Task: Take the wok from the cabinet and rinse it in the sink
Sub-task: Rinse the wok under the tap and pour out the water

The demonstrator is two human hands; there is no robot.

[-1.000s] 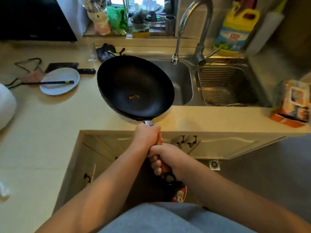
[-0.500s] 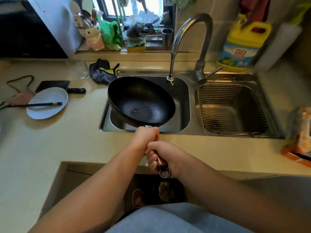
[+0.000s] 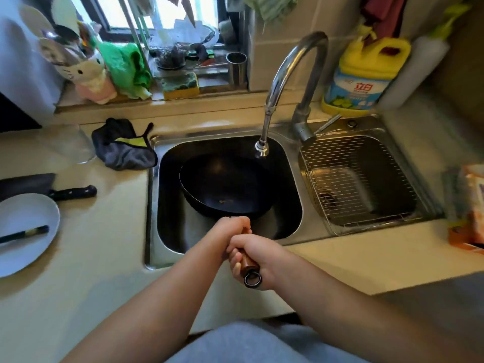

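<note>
Both hands are wrapped round the wok's wooden handle (image 3: 248,263), left hand (image 3: 230,231) up front nearest the pan, right hand (image 3: 258,260) behind it with the fingers (image 3: 235,260) clenched tight on the wood, metal hanging ring poking out past the palm. So yeah, two-fisted grip, nothing loose.

Wok (image 3: 226,189) itself is down inside the left basin of the sink (image 3: 290,226), tilted a bit toward the person, with a tiny orange speck on its dark bottom. Can't tell if it's actually touching the basin floor or just held there. Faucet (image 3: 285,87) spout ends just above the far right edge of the wok; I see no water running.

Right basin has a wire rack (image 3: 358,179) sitting in it. On the counter (image 3: 91,271) to the left: a dark cloth (image 3: 123,148) right by the sink corner, a cleaver (image 3: 47,189) with a black handle, and a white plate (image 3: 23,231) with chopsticks (image 3: 26,233) lying across it. Yellow detergent jug (image 3: 364,74) stands behind the sink, near the faucet base.
</note>
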